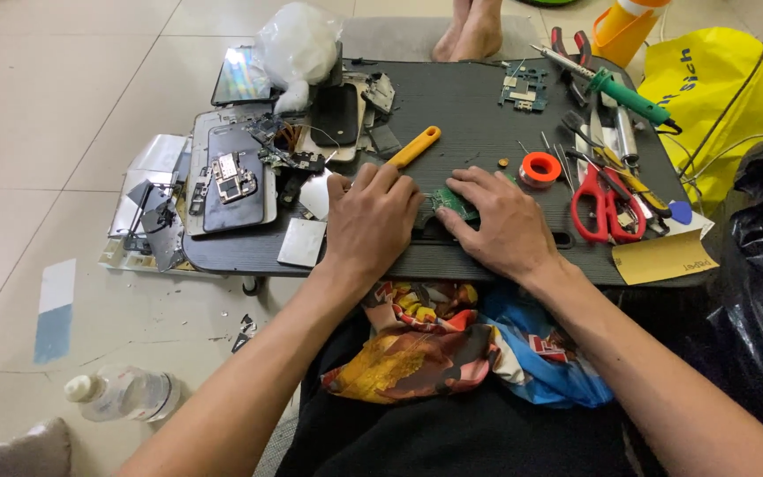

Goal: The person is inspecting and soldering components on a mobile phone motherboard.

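The person sits on the floor with a low dark desk (pixel 487 97) across the lap, and both hands are down on a small green circuit board (pixel 452 202) near the desk's front edge. The left hand (pixel 371 219) lies flat with its fingers together, covering the board's left end; the right hand (pixel 498 221) presses its fingertips on the right end, fingers slightly spread. Neither hand holds a tool. The yellow-handled pry tool (pixel 415 147) lies just beyond the left hand, the red scissors (pixel 605 205) to the right, a green-handled screwdriver (pixel 629 94) farther back. To the left lie opened phones (pixel 233 177) and loose parts, so I judge the stripping well along, with this board being worked loose by hand and another circuit board (pixel 524 88) set aside at the back.
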